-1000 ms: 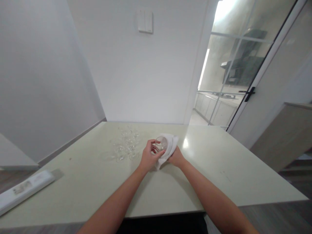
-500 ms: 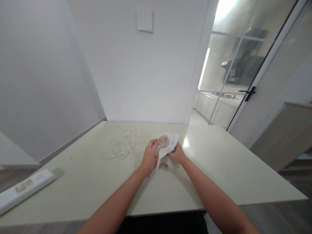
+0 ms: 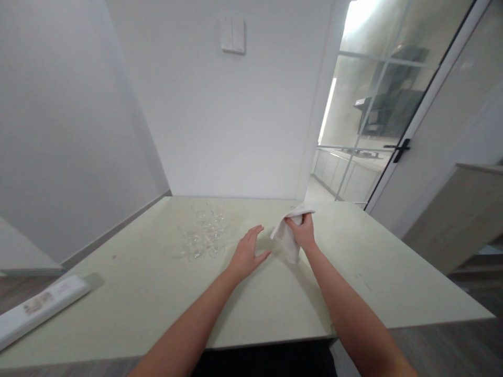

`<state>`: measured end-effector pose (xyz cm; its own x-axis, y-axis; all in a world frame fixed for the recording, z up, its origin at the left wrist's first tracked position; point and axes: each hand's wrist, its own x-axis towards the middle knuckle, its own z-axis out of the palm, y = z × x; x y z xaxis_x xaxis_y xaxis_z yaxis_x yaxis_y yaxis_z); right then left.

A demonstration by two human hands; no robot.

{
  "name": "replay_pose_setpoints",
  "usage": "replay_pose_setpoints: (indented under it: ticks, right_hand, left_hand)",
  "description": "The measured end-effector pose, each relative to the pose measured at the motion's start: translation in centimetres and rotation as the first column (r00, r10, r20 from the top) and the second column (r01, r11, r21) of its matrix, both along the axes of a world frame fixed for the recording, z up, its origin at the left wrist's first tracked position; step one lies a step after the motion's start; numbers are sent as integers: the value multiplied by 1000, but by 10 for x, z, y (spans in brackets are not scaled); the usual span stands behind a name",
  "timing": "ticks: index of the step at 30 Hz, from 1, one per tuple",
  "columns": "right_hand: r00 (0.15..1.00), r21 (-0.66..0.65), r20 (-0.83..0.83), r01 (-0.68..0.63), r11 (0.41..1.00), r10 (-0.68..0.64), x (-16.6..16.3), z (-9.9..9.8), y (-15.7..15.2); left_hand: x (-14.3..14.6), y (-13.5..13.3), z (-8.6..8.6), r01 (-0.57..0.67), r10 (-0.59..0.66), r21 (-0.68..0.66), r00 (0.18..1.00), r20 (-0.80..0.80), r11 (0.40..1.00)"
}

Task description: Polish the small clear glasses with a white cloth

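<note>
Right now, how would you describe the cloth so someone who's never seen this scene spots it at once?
Find the pale table, then look toward its far side, just right of centre. There the right hand grips a white cloth, part of it hanging down. Its soft, opaque folds set it apart from the clear glassware to the left.

White cloth (image 3: 287,238), creased, draped from the right hand (image 3: 304,233)
</note>
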<state>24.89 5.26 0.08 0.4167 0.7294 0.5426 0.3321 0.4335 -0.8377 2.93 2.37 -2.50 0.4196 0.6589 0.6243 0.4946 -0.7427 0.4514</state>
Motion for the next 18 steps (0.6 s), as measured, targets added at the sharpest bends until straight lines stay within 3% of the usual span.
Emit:
replay_pose_setpoints:
  ticks: [4,11,18]
  right_hand:
    - [980,-24,143,147,989,-142,22,2,3]
    - [950,-51,228,231,972,-214,40,-2,10]
    - [933,-83,246,290,954,-262,51,-7,17]
  left_hand:
    - [-1,-1,-2,24,-30,-56,995,-92,998]
    - [-5,-6,-4,143,-186,-156,931,-314,977]
    - [-5,-6,-5,172,-214,-148,917,-338,974]
